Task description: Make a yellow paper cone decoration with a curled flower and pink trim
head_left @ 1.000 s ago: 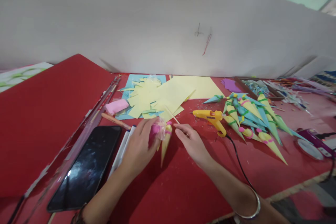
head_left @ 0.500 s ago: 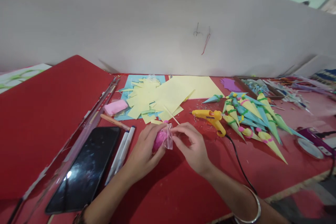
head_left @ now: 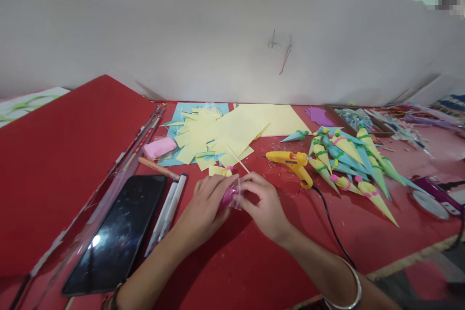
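Observation:
Between my hands is a small clear plastic bag [head_left: 230, 196] with a bright pink lump in it, perhaps modelling clay. My left hand [head_left: 209, 203] is wrapped round its left side. The fingers of my right hand [head_left: 264, 206] pinch the clear edge of the bag at the right. Just beyond my fingers lies a yellow paper piece [head_left: 217, 170] with a small pink ball on its tip. A thin pale stick [head_left: 238, 159] points toward my right fingertips. My fingers hide much of the bag.
A yellow glue gun [head_left: 290, 161] lies right of my hands, its cord running forward. Beyond it are piled paper cones [head_left: 348, 152]. Cut yellow paper [head_left: 198, 133] lies ahead, with a pink packet [head_left: 160, 147] beside it. A phone [head_left: 118, 232] and markers [head_left: 170, 213] lie left.
My left fingers have closed further over the pink bag, covering more of it. The yellow piece with the pink ball now shows more above my hand.

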Tool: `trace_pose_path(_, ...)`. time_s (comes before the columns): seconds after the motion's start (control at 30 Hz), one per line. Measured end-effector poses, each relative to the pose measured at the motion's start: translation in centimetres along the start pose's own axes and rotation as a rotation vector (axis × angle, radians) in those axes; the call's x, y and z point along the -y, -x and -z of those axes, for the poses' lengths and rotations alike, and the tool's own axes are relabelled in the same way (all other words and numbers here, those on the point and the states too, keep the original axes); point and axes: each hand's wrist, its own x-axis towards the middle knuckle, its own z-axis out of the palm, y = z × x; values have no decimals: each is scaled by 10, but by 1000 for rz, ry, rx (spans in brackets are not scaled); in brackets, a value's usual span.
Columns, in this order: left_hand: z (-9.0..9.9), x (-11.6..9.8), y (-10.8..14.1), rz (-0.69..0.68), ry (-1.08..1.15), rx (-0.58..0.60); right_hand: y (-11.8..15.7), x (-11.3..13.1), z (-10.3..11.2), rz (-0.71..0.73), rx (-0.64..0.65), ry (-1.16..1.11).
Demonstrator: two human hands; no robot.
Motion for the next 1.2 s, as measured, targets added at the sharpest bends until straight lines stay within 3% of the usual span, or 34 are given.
trace_pose_path(0.23, 0, -2, -1, 20, -15, 15, 0, 1, -1, 15, -30, -60)
trace_pose_path(0.43, 6, -1, -3, 35, -58, -32, -3, -4, 0, -162, -186, -361)
trace_pose_path(0.57, 10, 6, -5, 215, -170, -193, -6, -15, 1, -324, -342, -622)
trace_pose_path(0.63, 11, 10, -5, 351, -265, -269, -6, -17, -1, -363, -310, -714)
trace_pose_path(0.73, 8, 13, -4, 465, -409, -261, -6, -16, -3, -376, -224, -800)
trace_pose_path(0.97, -1, 5, -4, 328, -387, -198, -5, -13, -3, -392, -125, -764)
trace_pose_path(1.1, -8, 3, -4, 292, -323, -76, -6, -14, -4, -421, -150, -727)
trace_pose_path(1.2, -12, 5, -2, 299, -313, -68, -6, -14, -4, -412, -164, -710)
